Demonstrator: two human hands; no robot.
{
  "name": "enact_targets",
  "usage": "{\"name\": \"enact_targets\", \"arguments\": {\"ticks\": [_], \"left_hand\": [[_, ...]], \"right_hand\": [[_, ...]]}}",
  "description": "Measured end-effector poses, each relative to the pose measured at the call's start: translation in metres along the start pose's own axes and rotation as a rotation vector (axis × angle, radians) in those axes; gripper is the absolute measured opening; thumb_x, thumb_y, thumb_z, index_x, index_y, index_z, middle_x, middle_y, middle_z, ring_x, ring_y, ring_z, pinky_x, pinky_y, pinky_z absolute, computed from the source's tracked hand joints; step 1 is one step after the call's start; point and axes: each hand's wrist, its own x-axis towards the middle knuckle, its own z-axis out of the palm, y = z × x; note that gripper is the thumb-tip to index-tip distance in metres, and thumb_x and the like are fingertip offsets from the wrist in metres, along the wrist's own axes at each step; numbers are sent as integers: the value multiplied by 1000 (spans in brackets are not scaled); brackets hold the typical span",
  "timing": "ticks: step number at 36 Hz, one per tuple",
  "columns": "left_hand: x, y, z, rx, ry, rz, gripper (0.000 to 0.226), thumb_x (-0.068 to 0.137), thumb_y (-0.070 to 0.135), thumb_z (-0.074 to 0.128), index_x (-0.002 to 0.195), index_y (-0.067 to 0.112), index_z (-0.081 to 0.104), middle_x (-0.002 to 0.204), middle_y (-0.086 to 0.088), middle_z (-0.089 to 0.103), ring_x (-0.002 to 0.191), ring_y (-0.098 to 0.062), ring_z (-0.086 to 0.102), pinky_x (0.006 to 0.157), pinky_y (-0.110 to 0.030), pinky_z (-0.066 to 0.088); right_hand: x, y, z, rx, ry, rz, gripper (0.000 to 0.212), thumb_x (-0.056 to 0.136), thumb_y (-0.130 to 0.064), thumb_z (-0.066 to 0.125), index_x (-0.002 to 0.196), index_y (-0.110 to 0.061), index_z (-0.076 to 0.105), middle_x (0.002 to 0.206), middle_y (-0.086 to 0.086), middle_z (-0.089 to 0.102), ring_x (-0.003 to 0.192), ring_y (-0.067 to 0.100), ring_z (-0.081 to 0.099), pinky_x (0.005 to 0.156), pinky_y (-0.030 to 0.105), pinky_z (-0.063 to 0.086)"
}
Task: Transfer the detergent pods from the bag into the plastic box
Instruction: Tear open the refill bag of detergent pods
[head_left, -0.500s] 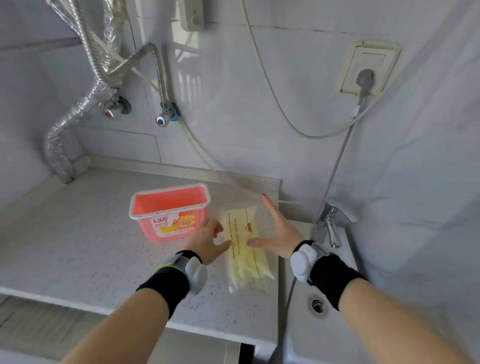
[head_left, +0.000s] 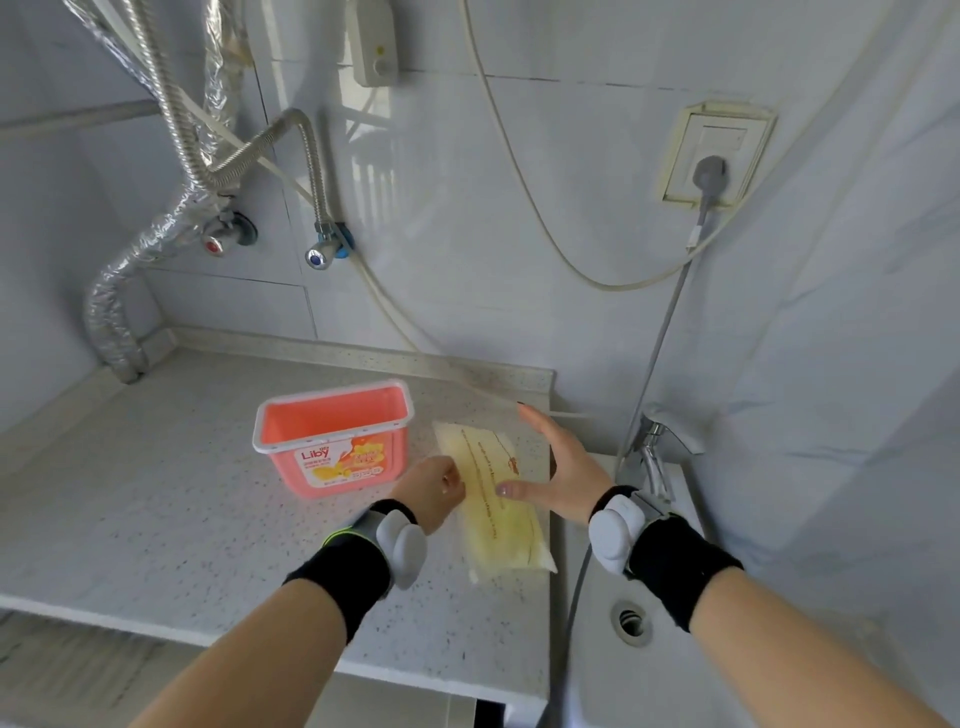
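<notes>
A long clear bag of yellow detergent pods (head_left: 493, 514) lies flat on the speckled counter (head_left: 156, 519), near its right edge. To its left stands an open pink plastic box (head_left: 332, 441) with a white rim and a Liby label; its inside looks empty. My left hand (head_left: 434, 491) sits at the bag's left edge with fingers curled in, touching it. My right hand (head_left: 561, 470) is spread open over the bag's right side, thumb resting on the bag, fingers pointing away.
A white sink (head_left: 639, 623) with a drain and a chrome tap (head_left: 657, 447) lies right of the counter. Flexible metal hoses (head_left: 171, 124) and valves run down the tiled wall at left. A grey cable hangs from a wall socket (head_left: 711, 156).
My left hand has curled its fingers in at the bag's left edge. My right hand stays spread at the bag's right side.
</notes>
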Motion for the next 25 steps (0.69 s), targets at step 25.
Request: {"name": "enact_targets", "arguments": {"ticks": [25], "left_hand": [[-52, -20, -48, 256, -51, 256, 28, 85, 49, 59, 100, 25, 63, 115, 11, 57, 110, -8, 49, 105, -35, 24]], "right_hand": [[6, -40, 35, -354, -268, -116, 27, 71, -39, 77, 80, -13, 75, 81, -13, 64, 90, 11, 60, 88, 23, 38]]}}
